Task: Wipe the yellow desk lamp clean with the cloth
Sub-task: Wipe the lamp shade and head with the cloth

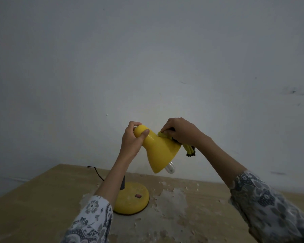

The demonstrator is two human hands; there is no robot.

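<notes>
The yellow desk lamp stands on a wooden table, its round base [132,199] bearing a red switch. Its cone shade [161,151] tilts down to the right, and a white bulb [171,168] pokes out of the rim. My left hand [132,139] grips the rounded top end of the shade. My right hand [180,131] presses a yellow-green cloth [162,134] against the upper back of the shade. A bunched tail of the cloth [189,150] hangs below my wrist. The lamp's dark neck is mostly hidden behind my left forearm.
The wooden table [42,199] has flaking, peeled patches around the lamp base. A black cord [96,172] runs from the lamp over the table's far edge. A plain grey-white wall stands close behind.
</notes>
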